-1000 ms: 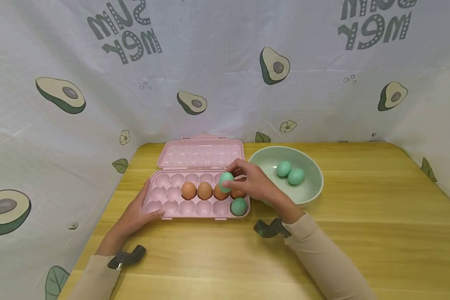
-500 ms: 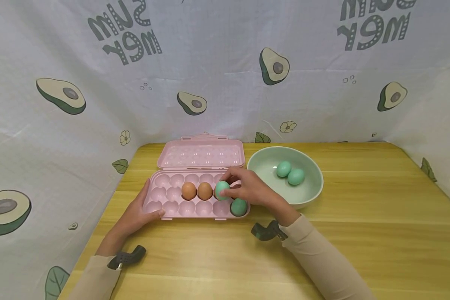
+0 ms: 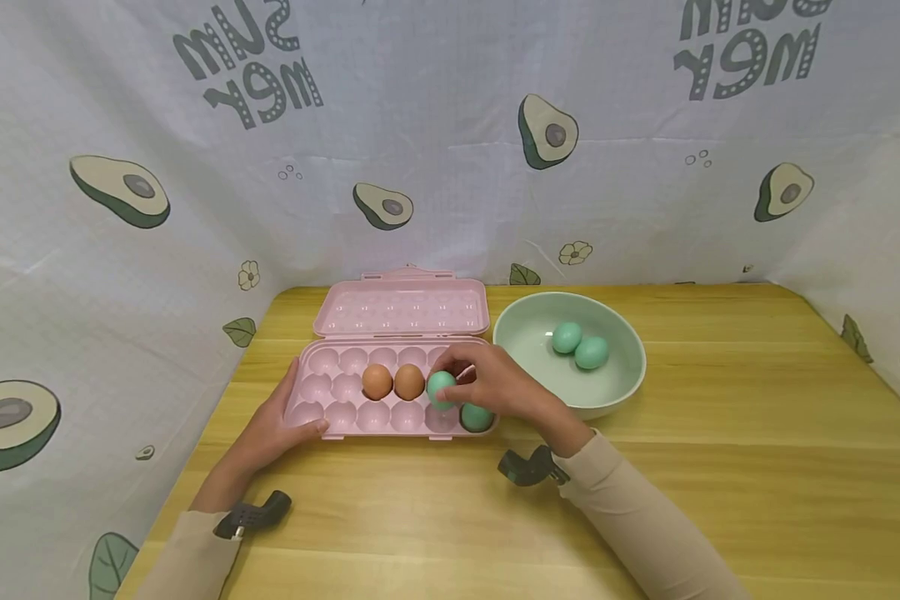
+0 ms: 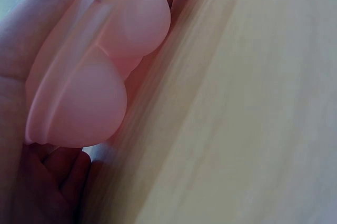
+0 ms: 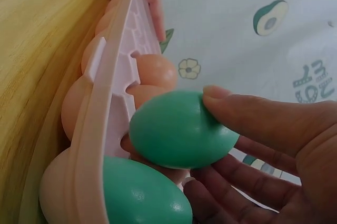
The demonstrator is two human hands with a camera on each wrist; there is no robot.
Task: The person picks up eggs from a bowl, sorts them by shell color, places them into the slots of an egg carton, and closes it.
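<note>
A pink plastic egg carton [image 3: 375, 415] lies with its lid folded back on the table. My left hand [image 3: 270, 421] grips its left end, thumb along the front rim; in the left wrist view, fingers curl below the rim. My right hand [image 3: 495, 379] pinches a green egg [image 5: 181, 129] between thumb and fingers, low over the carton's middle row. One green egg [image 3: 477, 417] sits in the front right corner cup. To the left of the held egg are two brown eggs [image 3: 377, 382] in the middle row; the brown eggs further right are mostly hidden by my right hand.
Right of the carton stands a pale green bowl [image 3: 570, 387] with two green eggs [image 3: 592, 352] inside. Behind the wooden table [image 3: 757, 433] hangs a white cloth [image 3: 450, 108] printed with avocados; it runs along the left and right sides too.
My right hand has moved the green egg left, lower and toward me, from near the right-hand brown eggs over the middle row. The left hand and carton have stayed put.
</note>
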